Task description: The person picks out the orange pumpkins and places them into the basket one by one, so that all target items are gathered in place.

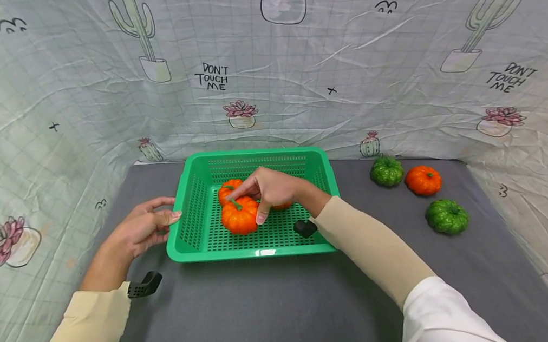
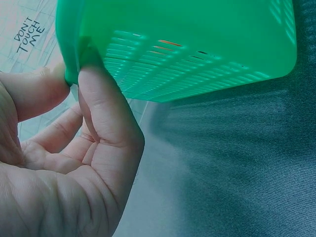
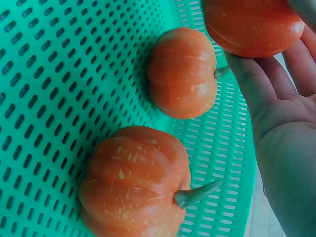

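A green plastic basket [image 1: 257, 253] with slotted walls stands on the grey table. My left hand [image 1: 144, 226] pinches its left rim between thumb and index finger, as the left wrist view shows close up at the rim [image 2: 74, 49]. Inside the basket my right hand [image 1: 275, 187] holds a small orange pumpkin [image 1: 240, 217] between thumb and fingers; its green stem points up. Two more orange pumpkins are in the basket: one behind the held pumpkin [image 1: 226, 188], the other mostly hidden under my right hand. Both show in the right wrist view, a nearer pumpkin [image 3: 136, 182] and a farther pumpkin [image 3: 180, 74].
Right of the basket, a green pumpkin [image 1: 386, 171], an orange pumpkin [image 1: 424, 180] and another green pumpkin [image 1: 447, 216] lie on the grey tabletop [image 1: 267, 313]. A printed cloth [image 1: 295, 82] with cactus drawings hangs behind the table and at both sides.
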`<state>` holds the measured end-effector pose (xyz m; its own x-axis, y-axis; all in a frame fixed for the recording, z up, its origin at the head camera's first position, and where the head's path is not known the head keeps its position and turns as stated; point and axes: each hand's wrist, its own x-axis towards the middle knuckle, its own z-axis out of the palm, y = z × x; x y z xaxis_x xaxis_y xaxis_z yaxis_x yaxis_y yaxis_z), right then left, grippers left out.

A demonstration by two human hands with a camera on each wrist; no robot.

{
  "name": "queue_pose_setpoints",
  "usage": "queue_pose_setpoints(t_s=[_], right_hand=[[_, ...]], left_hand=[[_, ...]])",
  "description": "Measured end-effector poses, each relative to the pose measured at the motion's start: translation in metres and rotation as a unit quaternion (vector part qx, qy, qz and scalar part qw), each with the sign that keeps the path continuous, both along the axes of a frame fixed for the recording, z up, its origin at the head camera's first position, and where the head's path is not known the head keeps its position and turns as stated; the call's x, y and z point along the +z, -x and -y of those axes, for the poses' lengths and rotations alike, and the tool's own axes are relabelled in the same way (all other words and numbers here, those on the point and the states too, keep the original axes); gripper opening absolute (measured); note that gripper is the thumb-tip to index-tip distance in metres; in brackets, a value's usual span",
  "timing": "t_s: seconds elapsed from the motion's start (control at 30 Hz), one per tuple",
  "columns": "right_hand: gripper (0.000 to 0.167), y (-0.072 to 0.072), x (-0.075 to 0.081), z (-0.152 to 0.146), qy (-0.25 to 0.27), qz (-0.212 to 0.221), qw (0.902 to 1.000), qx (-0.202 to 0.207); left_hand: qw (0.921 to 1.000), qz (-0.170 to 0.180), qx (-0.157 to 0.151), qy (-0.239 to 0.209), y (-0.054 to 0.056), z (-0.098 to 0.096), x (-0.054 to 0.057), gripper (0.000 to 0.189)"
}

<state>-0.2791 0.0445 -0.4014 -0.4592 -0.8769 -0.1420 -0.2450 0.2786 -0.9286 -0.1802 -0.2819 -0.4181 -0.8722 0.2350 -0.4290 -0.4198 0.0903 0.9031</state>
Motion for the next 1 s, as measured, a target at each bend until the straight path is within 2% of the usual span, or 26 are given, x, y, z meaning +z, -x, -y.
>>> queue_pose_setpoints(t_s=[0.37, 0.67, 1.0], right_hand=[[0.078, 0.002, -0.010, 0.007, -0.018, 0.004, 0.9998, 0.003], [0.079, 0.000, -0.017, 0.015, -0.021, 0.028, 0.9994, 0.005], [0.079, -0.001, -0.020, 0.023, -0.040, 0.004, 0.9989, 0.022]], left_hand=[[0.9999, 0.004, 0.001, -0.009, 0.000, 0.001, 0.000, 0.038], [0.9998, 0.000, 0.002, -0.019, 0.000, 0.000, -0.001, 0.038], [0.9999, 0.001, 0.002, -0.013, 0.001, 0.001, -0.002, 0.039]])
